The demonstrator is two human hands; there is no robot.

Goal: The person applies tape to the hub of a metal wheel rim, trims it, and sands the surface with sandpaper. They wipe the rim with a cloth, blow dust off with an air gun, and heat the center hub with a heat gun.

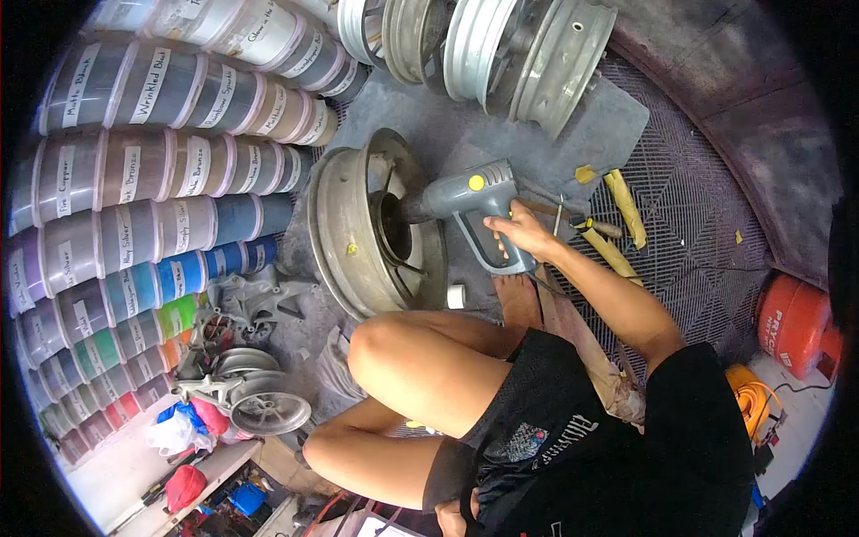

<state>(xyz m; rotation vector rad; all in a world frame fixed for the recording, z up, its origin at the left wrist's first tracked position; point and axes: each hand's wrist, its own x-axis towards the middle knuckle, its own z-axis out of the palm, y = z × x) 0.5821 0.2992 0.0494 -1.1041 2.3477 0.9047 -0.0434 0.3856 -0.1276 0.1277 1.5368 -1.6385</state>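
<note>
My right hand (523,234) is closed around the handle of a grey heat gun (454,190) with a yellow round mark on its side. The gun's nozzle points into the hub of a dull, stained metal wheel rim (343,246), which stands upright on the floor. Whether the nozzle touches the hub I cannot tell. Low in the view, my left hand (455,516) is beside my dark shorts (537,421); its fingers are mostly hidden. A small white cylinder (457,296) is between the rim and my bare foot (517,301).
Labelled tubs (143,170) are stacked along the left. More wheel rims (559,67) stand at the top. Bare metal parts (246,309) and smaller wheels (268,412) lie lower left. Yellow rolled pieces (625,208) and a red tank (792,324) are to the right.
</note>
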